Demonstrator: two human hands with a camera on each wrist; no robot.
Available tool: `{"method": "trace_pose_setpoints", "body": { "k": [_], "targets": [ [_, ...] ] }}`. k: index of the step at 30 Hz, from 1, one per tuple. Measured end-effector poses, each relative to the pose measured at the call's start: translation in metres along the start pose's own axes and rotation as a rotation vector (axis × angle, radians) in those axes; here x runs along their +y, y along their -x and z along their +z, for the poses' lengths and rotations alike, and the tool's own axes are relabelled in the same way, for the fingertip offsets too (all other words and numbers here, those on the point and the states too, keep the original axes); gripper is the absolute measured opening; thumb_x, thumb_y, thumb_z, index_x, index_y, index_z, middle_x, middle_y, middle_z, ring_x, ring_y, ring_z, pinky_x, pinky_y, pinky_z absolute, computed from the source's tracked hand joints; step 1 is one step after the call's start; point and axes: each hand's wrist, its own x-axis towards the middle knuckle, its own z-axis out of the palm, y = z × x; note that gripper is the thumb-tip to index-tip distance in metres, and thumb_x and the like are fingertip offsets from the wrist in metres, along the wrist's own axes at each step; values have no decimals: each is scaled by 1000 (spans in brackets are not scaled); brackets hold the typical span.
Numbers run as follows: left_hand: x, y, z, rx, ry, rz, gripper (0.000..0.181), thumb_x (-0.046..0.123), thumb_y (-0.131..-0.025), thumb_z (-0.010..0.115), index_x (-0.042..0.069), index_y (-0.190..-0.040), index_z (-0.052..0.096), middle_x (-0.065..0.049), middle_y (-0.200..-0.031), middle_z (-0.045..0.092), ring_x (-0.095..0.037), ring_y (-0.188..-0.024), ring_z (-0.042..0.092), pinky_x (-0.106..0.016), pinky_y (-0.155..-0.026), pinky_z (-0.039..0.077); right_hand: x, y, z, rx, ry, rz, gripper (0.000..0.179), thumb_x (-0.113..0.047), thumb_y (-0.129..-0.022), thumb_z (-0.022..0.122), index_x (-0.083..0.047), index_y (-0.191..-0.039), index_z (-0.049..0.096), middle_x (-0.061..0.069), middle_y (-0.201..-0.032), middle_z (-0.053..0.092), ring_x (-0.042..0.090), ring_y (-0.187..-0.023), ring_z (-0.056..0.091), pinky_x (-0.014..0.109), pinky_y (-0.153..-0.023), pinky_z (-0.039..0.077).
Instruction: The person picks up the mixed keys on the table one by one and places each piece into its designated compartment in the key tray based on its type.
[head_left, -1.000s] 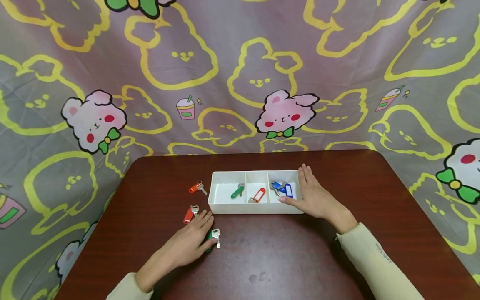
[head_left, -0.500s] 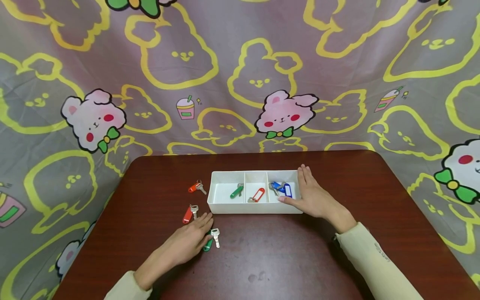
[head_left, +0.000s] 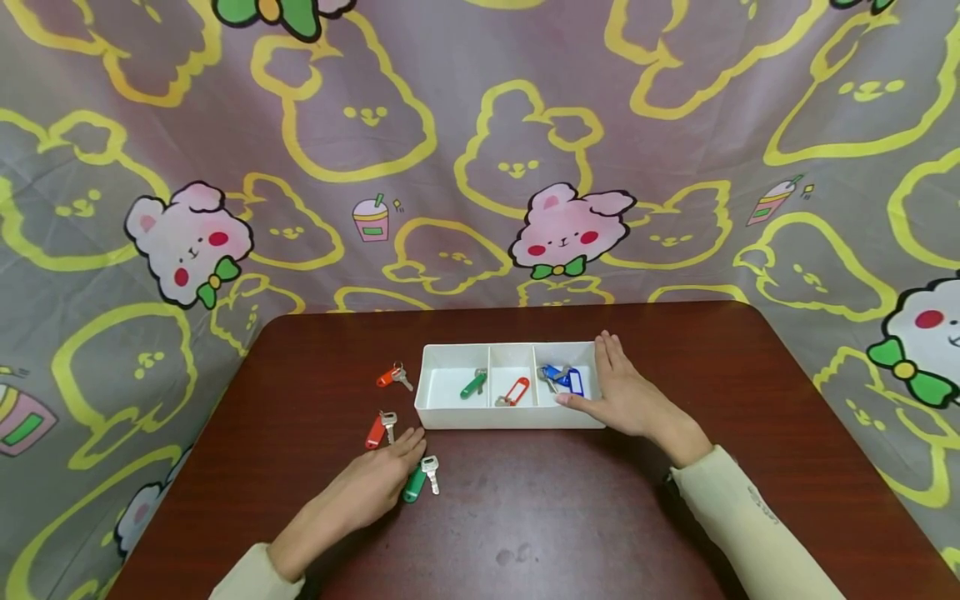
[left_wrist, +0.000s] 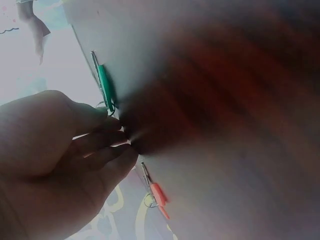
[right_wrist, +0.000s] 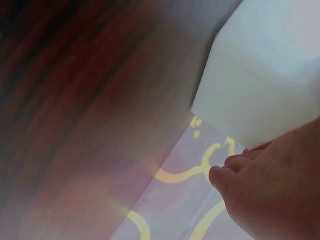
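Observation:
My left hand [head_left: 371, 482] lies low over the table with nothing in its grasp, fingers reaching toward the tray's front left corner. Beside its thumb lies a key with a green tag [head_left: 415, 483]; in the left wrist view the thumb tip is right at the ring of that green tag [left_wrist: 105, 87]. Just beyond the fingers is a key with a red tag [head_left: 375, 432]. My right hand [head_left: 633, 396] rests against the right end of a white three-compartment tray [head_left: 510, 418], fingers straight along the end wall, thumb over the front rim.
Another key with an orange-red tag [head_left: 390, 375] lies left of the tray. Inside the tray sit a green-tagged key [head_left: 474, 383] at left, a red-tagged key [head_left: 517, 390] in the middle and blue-tagged keys [head_left: 573, 381] at right. A patterned curtain [head_left: 450, 167] hangs behind the brown table [head_left: 510, 517].
The left hand has drawn slightly left, its thumb coming away from over the green-tagged key, whose tag now shows more fully. The right hand and the tray stay in place.

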Motion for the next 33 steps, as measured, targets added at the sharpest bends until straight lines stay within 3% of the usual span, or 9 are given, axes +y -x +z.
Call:
{"method": "trace_pose_setpoints", "body": {
  "k": [14, 21, 28, 30, 33],
  "targets": [
    [-2, -2, -1, 21, -46, 18, 37, -5, -92, 69, -4, -130, 71, -23, -142, 67, -38, -130, 68, -49, -100, 60, -1, 1, -1, -15, -7, 7, 129, -81, -91, 56, 10, -164, 4, 30, -175, 0, 50, -163, 4, 62, -130, 20],
    [1, -2, -3, 43, -101, 25, 39, -6, -86, 74, -2, -125, 74, -20, -137, 71, -35, -125, 71, -47, -91, 64, -1, 1, 0, -14, -10, 9, 129, -81, -91, 56, 10, -165, 4, 30, -175, 1, 50, -163, 4, 62, -130, 21],
    [1, -4, -2, 64, -141, 25, 31, -3, -87, 74, 1, -117, 77, -17, -131, 74, -32, -120, 74, -46, -81, 66, -2, 2, -2, -15, -16, 10, 128, -80, -91, 57, 10, -164, 4, 31, -175, 2, 50, -163, 5, 62, -130, 21],
    [0, -4, -3, 80, -137, 31, 26, -2, -87, 74, 3, -112, 79, -15, -127, 76, -30, -114, 76, -45, -76, 66, -2, 2, -2, -13, -14, 9, 128, -80, -91, 57, 10, -164, 4, 31, -175, 2, 50, -163, 5, 62, -130, 22],
    [-1, -3, -3, 112, -134, 48, 18, -2, -86, 75, 7, -101, 78, -7, -111, 78, -23, -89, 77, -40, -63, 63, -2, 2, -1, -12, -16, 5, 128, -80, -91, 57, 11, -164, 5, 31, -174, 3, 51, -163, 6, 63, -130, 22]
  ]
}}
